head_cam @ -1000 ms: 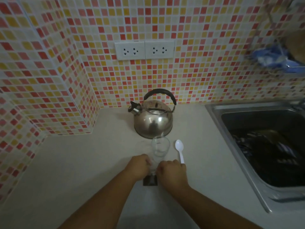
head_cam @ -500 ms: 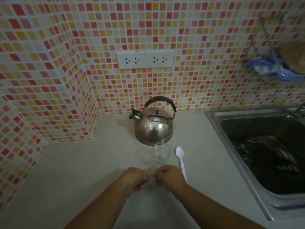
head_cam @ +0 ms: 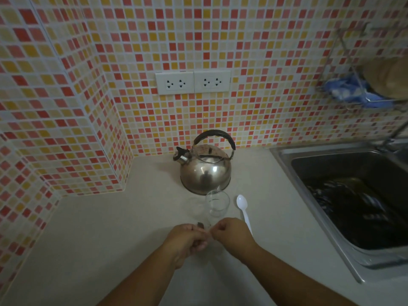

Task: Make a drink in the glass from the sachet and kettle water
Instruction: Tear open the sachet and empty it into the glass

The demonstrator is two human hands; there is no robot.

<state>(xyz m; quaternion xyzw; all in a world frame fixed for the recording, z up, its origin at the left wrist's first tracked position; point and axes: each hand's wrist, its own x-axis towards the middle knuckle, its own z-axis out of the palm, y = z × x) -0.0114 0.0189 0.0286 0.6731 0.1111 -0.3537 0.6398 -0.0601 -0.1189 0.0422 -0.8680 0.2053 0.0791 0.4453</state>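
Pinching the sachet (head_cam: 201, 226) between them, left hand (head_cam: 187, 240) and right hand (head_cam: 231, 234) close fingers on it, mostly hiding it. Empty glass (head_cam: 217, 204) stands just beyond, kettle (head_cam: 205, 171) behind, spoon (head_cam: 242, 209) right.

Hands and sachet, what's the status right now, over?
Left hand and right hand both pinching the sachet, mostly hidden. Glass empty, upright before the kettle. Spoon beside glass; nothing in the way.
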